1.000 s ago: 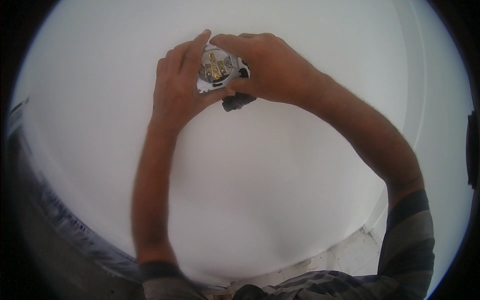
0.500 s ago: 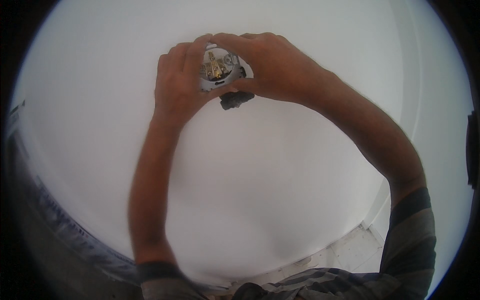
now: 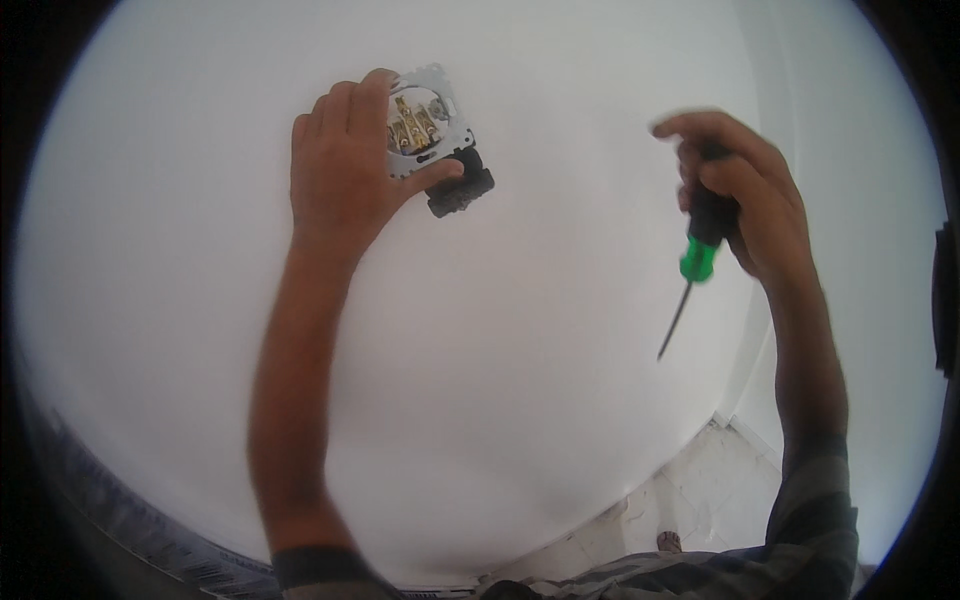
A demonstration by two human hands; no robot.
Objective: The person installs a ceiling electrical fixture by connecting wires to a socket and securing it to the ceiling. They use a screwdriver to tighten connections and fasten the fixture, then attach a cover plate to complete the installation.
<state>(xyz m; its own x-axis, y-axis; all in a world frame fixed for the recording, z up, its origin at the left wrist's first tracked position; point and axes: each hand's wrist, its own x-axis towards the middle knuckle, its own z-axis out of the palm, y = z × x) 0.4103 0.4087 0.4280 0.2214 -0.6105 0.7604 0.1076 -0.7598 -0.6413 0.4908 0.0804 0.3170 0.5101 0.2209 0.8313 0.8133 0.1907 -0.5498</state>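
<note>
My left hand (image 3: 345, 160) grips a socket mechanism (image 3: 447, 90) against the white wall, thumb along its lower edge and fingers over its left side. Its square metal mounting frame is tilted, with brass contacts (image 3: 416, 128) showing in the round middle. A black plastic block (image 3: 462, 190) juts out below the frame, beside my thumb. Well to the right, my right hand (image 3: 755, 185) is closed round a screwdriver (image 3: 700, 255) with a black and green handle, index finger stretched out. Its thin shaft points down, apart from the socket mechanism.
A smooth white wall (image 3: 500, 380) fills most of the view, meeting another wall in a corner at the right. Pale floor tiles (image 3: 690, 480) lie below, with part of a foot (image 3: 668, 541) on them. A dark patterned strip (image 3: 150, 535) runs along the lower left.
My right hand has let go of the socket mechanism and moved right, and the screwdriver now shows in it. The mechanism has tilted, with my left hand still on it.
</note>
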